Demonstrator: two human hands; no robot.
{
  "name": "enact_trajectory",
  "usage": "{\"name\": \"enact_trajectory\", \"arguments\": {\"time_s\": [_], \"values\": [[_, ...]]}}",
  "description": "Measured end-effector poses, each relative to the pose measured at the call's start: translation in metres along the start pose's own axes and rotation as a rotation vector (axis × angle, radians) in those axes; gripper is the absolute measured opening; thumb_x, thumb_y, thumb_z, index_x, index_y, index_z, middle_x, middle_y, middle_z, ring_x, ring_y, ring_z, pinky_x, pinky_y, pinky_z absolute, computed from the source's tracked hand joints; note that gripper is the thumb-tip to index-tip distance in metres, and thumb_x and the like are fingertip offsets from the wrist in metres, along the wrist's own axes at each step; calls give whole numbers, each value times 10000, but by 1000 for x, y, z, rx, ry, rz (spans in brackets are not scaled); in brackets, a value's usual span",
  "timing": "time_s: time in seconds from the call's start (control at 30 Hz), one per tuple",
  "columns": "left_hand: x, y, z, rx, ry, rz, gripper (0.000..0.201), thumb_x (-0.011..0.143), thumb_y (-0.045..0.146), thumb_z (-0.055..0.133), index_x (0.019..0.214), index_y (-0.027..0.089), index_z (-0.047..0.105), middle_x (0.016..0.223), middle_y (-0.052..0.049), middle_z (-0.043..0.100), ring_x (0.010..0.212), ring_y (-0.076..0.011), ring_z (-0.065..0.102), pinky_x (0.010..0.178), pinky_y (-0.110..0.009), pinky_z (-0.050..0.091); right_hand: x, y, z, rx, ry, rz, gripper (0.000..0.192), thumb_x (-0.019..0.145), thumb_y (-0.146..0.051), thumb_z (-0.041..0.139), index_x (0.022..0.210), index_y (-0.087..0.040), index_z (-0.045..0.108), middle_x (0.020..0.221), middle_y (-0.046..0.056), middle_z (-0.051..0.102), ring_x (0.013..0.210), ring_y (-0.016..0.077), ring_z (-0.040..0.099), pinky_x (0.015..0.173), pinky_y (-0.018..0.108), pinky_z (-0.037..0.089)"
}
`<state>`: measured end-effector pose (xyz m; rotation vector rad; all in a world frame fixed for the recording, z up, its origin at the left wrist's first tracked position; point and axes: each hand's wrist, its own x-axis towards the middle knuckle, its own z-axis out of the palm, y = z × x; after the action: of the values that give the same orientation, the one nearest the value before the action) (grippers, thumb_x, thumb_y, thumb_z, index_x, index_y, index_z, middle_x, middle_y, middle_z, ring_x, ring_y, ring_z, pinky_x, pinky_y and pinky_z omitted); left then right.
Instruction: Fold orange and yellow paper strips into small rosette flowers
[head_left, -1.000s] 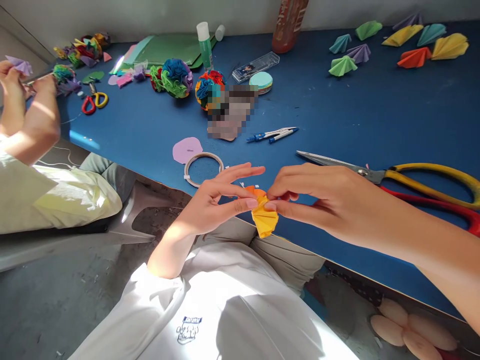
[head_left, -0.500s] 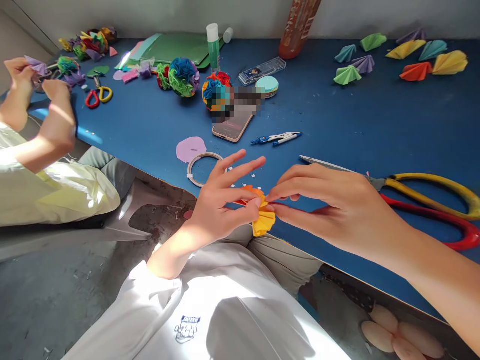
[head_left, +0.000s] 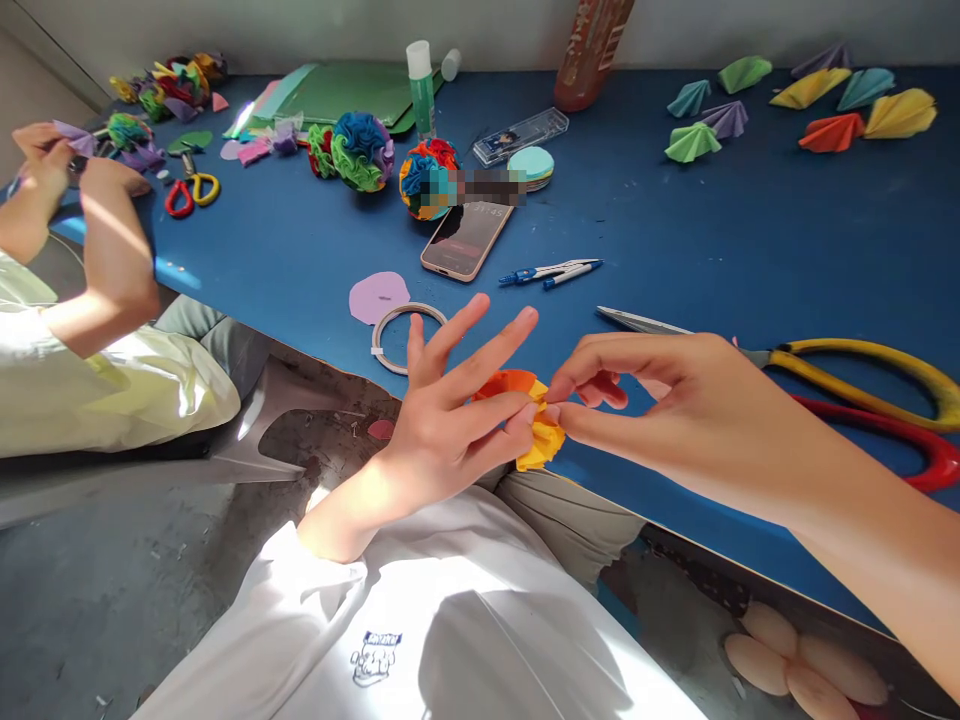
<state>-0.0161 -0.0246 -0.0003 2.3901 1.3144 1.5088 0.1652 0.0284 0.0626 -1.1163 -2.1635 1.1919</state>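
A small bundle of pleated paper, yellow (head_left: 541, 447) with orange behind it (head_left: 504, 384), is held over the near edge of the blue table (head_left: 735, 250). My left hand (head_left: 450, 415) pinches it with thumb and forefinger, the other fingers spread upward. From the right, my right hand (head_left: 660, 400) pinches the same bundle at its top with its fingertips. Big scissors with yellow and red handles (head_left: 847, 385) lie just behind my right hand.
On the table lie a phone (head_left: 466, 240), a compass and pen (head_left: 549, 272), a wire ring (head_left: 405, 335), a lilac paper disc (head_left: 379, 296), paper flower balls (head_left: 358, 150), a glue stick (head_left: 420, 88) and folded paper fans (head_left: 825, 105). Another person's hands (head_left: 75, 180) work at the far left.
My left hand's free fingers have spread and lifted. The yellow bundle has been squeezed smaller between both hands. The view has shifted slightly, and the phone now shows clearly.
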Motion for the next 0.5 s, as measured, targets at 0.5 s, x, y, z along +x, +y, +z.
{"name": "enact_trajectory", "arguments": {"time_s": [0.5], "values": [[2, -4, -5, -92, -84, -14, 193, 925, 274, 536, 803, 239, 682, 1367, -50, 581, 1380, -255, 408, 1116, -537, 362, 1, 1, 3, 30, -13, -51, 131, 736, -287, 621, 628, -216, 640, 592, -19, 550, 552, 118, 429, 505, 268, 330]]}}
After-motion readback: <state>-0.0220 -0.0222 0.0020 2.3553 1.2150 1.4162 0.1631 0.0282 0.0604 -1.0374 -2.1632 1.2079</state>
